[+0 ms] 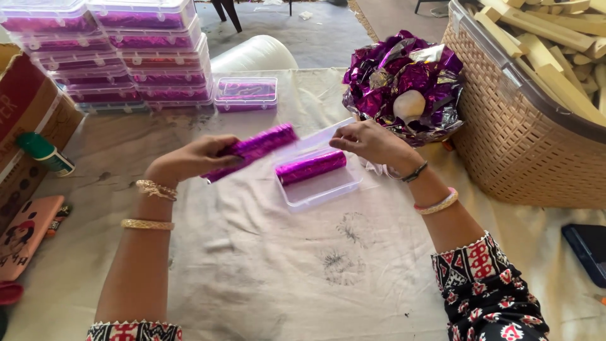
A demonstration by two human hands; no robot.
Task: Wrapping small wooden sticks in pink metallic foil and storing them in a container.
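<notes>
Bare cloth [271, 265] lies open toward the person, while stacked plastic boxes [120, 57] block the far left and the wicker basket [524, 145] and foil heap [404, 82] crowd the right.

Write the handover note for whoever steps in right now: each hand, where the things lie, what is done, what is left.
Left hand: grips a purple foil-wrapped roll, held just left of the open clear box.
Right hand: at the box's far edge, holding no roll.
Done: one wrapped roll lies in the box; filled boxes are stacked at far left.
Left: the held roll is not yet in, lid still open. Foil heap and basket of sticks sit at right.
</notes>
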